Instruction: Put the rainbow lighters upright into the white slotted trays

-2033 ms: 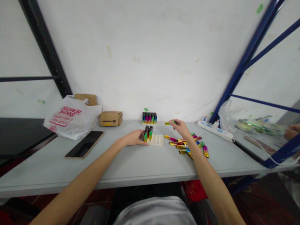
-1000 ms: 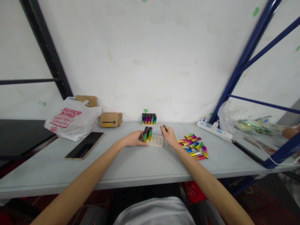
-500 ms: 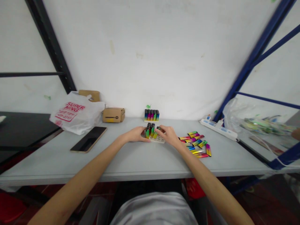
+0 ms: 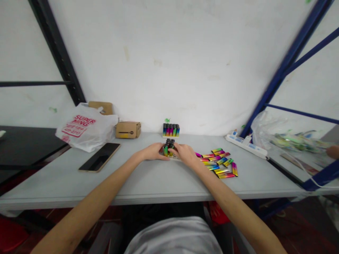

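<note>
- The white tray [image 4: 175,158] sits on the desk [image 4: 159,180], mostly hidden; upright lighters [image 4: 166,150] stand toward its left end, long axes vertical.
- The left hand [image 4: 153,152] grasps the tray's left end, thumb along its near side.
- The right hand [image 4: 185,153] curls over the tray from the right, fingers at the upright lighters; whether it pinches one, I cannot tell.
- Loose lighters [image 4: 221,161] lie flat right of the tray, mostly crosswise, nearer the right hand.
</note>
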Demonstrator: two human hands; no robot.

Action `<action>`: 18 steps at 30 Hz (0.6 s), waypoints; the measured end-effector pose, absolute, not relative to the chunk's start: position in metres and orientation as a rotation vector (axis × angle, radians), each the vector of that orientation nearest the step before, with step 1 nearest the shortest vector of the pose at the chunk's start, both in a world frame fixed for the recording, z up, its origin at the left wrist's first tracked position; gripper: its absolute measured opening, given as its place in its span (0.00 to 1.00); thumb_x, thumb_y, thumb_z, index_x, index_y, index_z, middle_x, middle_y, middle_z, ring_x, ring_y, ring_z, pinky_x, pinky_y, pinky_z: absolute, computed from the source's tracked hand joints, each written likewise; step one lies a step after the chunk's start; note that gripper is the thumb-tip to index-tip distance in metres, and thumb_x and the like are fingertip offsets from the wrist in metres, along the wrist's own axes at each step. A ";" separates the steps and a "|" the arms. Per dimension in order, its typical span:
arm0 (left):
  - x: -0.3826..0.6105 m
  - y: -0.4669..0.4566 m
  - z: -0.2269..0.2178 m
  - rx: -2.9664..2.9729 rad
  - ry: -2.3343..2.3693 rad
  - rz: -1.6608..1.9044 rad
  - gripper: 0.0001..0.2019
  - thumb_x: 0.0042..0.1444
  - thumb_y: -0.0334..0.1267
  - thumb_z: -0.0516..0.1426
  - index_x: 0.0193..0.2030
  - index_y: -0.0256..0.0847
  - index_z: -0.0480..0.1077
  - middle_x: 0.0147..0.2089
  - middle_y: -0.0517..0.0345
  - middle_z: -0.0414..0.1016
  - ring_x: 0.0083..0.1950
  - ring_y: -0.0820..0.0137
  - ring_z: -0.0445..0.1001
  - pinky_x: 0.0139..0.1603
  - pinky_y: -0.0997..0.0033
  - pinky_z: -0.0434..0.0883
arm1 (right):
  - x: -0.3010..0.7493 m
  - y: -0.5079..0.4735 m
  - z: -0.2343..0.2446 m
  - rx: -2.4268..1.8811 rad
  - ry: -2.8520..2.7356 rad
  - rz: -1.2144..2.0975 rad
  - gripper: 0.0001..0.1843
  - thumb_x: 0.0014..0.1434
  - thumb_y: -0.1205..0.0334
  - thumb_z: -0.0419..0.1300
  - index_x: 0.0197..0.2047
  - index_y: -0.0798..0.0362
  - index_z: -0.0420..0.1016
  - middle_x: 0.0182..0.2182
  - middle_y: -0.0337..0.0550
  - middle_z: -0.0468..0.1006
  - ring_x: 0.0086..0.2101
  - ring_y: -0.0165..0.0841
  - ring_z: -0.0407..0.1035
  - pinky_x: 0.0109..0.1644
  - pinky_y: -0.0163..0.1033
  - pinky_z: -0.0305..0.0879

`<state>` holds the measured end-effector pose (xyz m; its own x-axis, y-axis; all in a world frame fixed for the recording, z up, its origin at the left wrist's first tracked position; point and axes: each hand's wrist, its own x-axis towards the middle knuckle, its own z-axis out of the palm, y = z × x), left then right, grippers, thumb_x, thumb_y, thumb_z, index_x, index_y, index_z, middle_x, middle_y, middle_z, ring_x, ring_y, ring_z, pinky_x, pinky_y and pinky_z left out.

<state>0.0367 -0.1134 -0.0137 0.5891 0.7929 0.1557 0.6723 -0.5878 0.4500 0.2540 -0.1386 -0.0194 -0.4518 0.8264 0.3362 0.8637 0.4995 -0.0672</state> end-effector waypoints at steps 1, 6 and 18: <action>0.037 -0.114 -0.013 2.472 1.177 0.485 0.32 0.43 0.63 0.65 0.46 0.38 0.73 0.35 0.56 0.75 0.33 0.64 0.70 0.33 0.69 0.64 | 0.253 -0.139 -0.020 -1.439 -2.434 -0.181 0.26 0.69 0.40 0.47 0.48 0.52 0.74 0.37 0.54 0.82 0.34 0.40 0.76 0.34 0.36 0.58; 0.038 -0.115 -0.011 2.436 1.189 0.456 0.31 0.44 0.62 0.64 0.45 0.37 0.73 0.36 0.55 0.76 0.35 0.63 0.71 0.34 0.69 0.65 | 0.261 -0.138 -0.019 -1.381 -2.469 -0.082 0.29 0.68 0.37 0.47 0.38 0.51 0.77 0.31 0.51 0.81 0.32 0.37 0.74 0.34 0.35 0.57; 0.038 -0.113 -0.011 2.419 1.232 0.440 0.34 0.42 0.64 0.64 0.47 0.38 0.73 0.40 0.52 0.77 0.38 0.60 0.74 0.37 0.67 0.67 | 0.364 -0.111 -0.009 -1.649 -2.312 0.160 0.15 0.63 0.51 0.61 0.42 0.55 0.80 0.40 0.50 0.82 0.38 0.37 0.74 0.41 0.36 0.63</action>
<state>0.0376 -0.1132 -0.0114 0.5646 0.8193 0.1001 0.6971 -0.5382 0.4737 0.3639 -0.1113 -0.0087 -0.2990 0.9382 0.1742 0.9052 0.3367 -0.2594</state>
